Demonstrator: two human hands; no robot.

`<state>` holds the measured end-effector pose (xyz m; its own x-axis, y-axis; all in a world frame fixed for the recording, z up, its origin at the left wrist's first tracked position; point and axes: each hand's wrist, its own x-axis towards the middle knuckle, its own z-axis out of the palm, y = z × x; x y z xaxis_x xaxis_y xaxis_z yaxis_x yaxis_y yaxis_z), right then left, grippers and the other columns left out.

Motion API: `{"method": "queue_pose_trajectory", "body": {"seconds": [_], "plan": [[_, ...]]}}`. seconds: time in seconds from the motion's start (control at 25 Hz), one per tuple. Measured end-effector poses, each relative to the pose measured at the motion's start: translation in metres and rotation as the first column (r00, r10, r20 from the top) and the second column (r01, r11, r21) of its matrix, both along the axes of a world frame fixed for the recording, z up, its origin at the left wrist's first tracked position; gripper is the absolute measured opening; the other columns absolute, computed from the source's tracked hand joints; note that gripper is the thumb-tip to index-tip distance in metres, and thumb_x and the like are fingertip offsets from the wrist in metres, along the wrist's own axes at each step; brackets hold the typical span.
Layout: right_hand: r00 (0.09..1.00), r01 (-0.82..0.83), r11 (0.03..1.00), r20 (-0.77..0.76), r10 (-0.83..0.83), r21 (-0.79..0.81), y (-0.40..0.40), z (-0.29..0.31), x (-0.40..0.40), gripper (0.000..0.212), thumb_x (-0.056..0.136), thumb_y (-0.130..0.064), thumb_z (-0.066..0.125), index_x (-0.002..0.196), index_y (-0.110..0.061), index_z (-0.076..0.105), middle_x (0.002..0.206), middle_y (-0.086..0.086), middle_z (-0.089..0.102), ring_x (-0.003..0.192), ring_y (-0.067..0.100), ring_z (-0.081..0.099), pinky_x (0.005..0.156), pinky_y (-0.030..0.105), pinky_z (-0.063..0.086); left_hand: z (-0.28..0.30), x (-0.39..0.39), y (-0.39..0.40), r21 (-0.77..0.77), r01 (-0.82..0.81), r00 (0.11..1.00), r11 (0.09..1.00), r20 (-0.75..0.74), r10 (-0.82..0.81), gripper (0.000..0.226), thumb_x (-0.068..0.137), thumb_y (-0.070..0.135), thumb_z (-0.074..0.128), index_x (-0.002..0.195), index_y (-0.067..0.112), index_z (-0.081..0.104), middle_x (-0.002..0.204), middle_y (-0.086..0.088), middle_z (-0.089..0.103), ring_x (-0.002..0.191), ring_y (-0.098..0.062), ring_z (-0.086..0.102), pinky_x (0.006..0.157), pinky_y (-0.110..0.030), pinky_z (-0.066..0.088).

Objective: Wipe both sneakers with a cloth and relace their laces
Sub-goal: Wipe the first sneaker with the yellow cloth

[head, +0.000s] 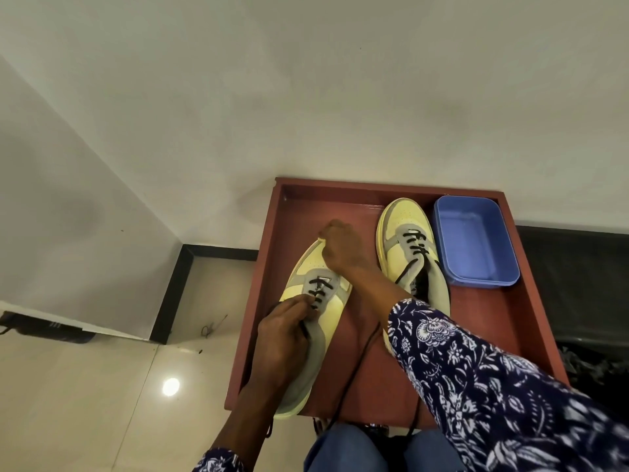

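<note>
Reference landmark: the red tray (510, 318), a shallow walled tray whose far edge meets the wall and whose near edge stops just short of your knees.

Left sneaker (315, 321): lies in the tray's left half, toe toward the far wall, heel overhanging the near-left rim. Its black lace (354, 369) is threaded through the lower eyelets; one loose end trails across the tray floor and over the near edge.

Right sneaker (412, 247): sits right of tray centre, toe near the far wall, partly laced, its heel hidden under your right sleeve.

Blue tub (474, 243): occupies the tray's far-right corner, just beside the right sneaker.

Your left hand (286, 338) has its fingers curled, pinching the lace at the left sneaker's eyelets. Your right hand (340, 247) reaches across the tray, its grip closed on the left sneaker's toe; the fingers themselves are hidden behind the hand.

Open room: bare tray floor lies between the two sneakers and along the near-right side below the tub. Left of the tray the floor (102, 403) drops away.
</note>
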<state>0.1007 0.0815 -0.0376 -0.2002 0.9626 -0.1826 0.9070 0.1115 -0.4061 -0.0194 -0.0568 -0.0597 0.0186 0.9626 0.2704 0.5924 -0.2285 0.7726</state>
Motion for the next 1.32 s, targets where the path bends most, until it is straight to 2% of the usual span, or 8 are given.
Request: {"method": "queue_pose_trajectory", "body": {"seconds": [0.16, 0.32, 0.4, 0.48, 0.68, 1.0, 1.16, 1.32], "plan": [[0.979, -0.184, 0.982, 0.078, 0.187, -0.042, 0.001, -0.005, -0.013, 0.035, 0.084, 0.003, 0.044, 0.115, 0.001, 0.060, 0.119, 0.019, 0.058, 0.113, 0.035, 0.053, 0.094, 0.038, 0.046, -0.004, -0.001, 0.001, -0.001, 0.002, 0.999, 1.000, 0.036, -0.002, 0.033, 0.082, 0.019, 0.041, 0.084, 0.005, 0.071, 0.099, 0.009, 0.059, 0.100, 0.007, 0.050, 0.089, 0.002, 0.036], [0.919, -0.363, 0.929, 0.137, 0.369, -0.065, -0.002, -0.003, -0.013, 0.037, 0.085, 0.004, 0.044, 0.117, -0.003, 0.061, 0.124, 0.015, 0.058, 0.119, 0.034, 0.049, 0.110, 0.042, 0.029, -0.007, -0.001, 0.001, 0.025, 0.001, 0.998, 1.000, 0.056, -0.002, 0.030, 0.083, 0.017, 0.043, 0.083, 0.005, 0.070, 0.098, 0.008, 0.060, 0.100, 0.005, 0.052, 0.090, 0.000, 0.039], [0.920, -0.363, 0.931, 0.147, 0.364, -0.033, 0.003, -0.001, -0.005, 0.039, 0.087, 0.002, 0.041, 0.119, -0.006, 0.060, 0.126, 0.012, 0.056, 0.120, 0.032, 0.048, 0.111, 0.041, 0.026, -0.007, 0.000, 0.001, 0.036, -0.012, 0.999, 0.999, 0.053, 0.010, 0.029, 0.083, 0.016, 0.043, 0.082, 0.004, 0.070, 0.098, 0.008, 0.060, 0.099, 0.004, 0.052, 0.089, 0.000, 0.039], [0.943, -0.295, 0.955, 0.156, 0.294, -0.016, 0.011, -0.003, 0.009, 0.041, 0.088, 0.001, 0.040, 0.124, -0.007, 0.057, 0.129, 0.012, 0.052, 0.122, 0.031, 0.047, 0.106, 0.037, 0.032, -0.008, 0.000, 0.000, 0.044, -0.018, 0.997, 0.999, 0.070, 0.015, 0.028, 0.083, 0.016, 0.044, 0.083, 0.004, 0.070, 0.098, 0.008, 0.060, 0.098, 0.003, 0.054, 0.089, -0.002, 0.041], [0.976, -0.177, 0.981, 0.112, 0.186, -0.084, 0.018, -0.011, 0.022, 0.048, 0.083, 0.003, 0.043, 0.130, -0.006, 0.050, 0.133, 0.015, 0.048, 0.124, 0.030, 0.044, 0.105, 0.034, 0.037, -0.010, 0.000, 0.001, 0.054, -0.030, 0.998, 0.998, 0.060, 0.026, 0.031, 0.083, 0.016, 0.041, 0.080, 0.005, 0.070, 0.097, 0.009, 0.060, 0.096, 0.004, 0.054, 0.087, -0.004, 0.043], [0.918, -0.369, 0.929, 0.142, 0.370, -0.038, 0.014, -0.012, 0.030, 0.051, 0.085, 0.002, 0.043, 0.136, -0.008, 0.044, 0.138, 0.013, 0.044, 0.123, 0.035, 0.045, 0.101, 0.041, 0.042, -0.013, 0.000, 0.002, 0.071, -0.037, 0.999, 0.997, 0.041, 0.034, 0.029, 0.083, 0.017, 0.045, 0.082, 0.005, 0.071, 0.097, 0.006, 0.062, 0.098, 0.002, 0.053, 0.088, -0.004, 0.042], [0.884, -0.425, 0.904, 0.193, 0.425, -0.043, 0.004, -0.008, 0.027, 0.052, 0.089, 0.000, 0.042, 0.140, -0.011, 0.038, 0.148, 0.007, 0.036, 0.135, 0.028, 0.032, 0.110, 0.037, 0.027, -0.013, -0.001, 0.002, 0.070, -0.048, 0.999, 0.996, 0.011, 0.047, 0.032, 0.082, 0.016, 0.041, 0.082, 0.005, 0.071, 0.097, 0.003, 0.065, 0.099, 0.003, 0.051, 0.089, -0.003, 0.040], [0.780, -0.588, 0.803, 0.194, 0.594, -0.097, -0.002, -0.009, 0.005, 0.047, 0.087, 0.001, 0.046, 0.133, -0.009, 0.049, 0.140, 0.009, 0.047, 0.133, 0.024, 0.037, 0.115, 0.053, 0.017, -0.015, -0.001, 0.002, 0.052, -0.045, 0.999, 0.998, 0.008, 0.045, 0.032, 0.082, 0.016, 0.041, 0.084, 0.006, 0.072, 0.097, -0.004, 0.069, 0.098, -0.002, 0.054, 0.089, -0.005, 0.040]]}}
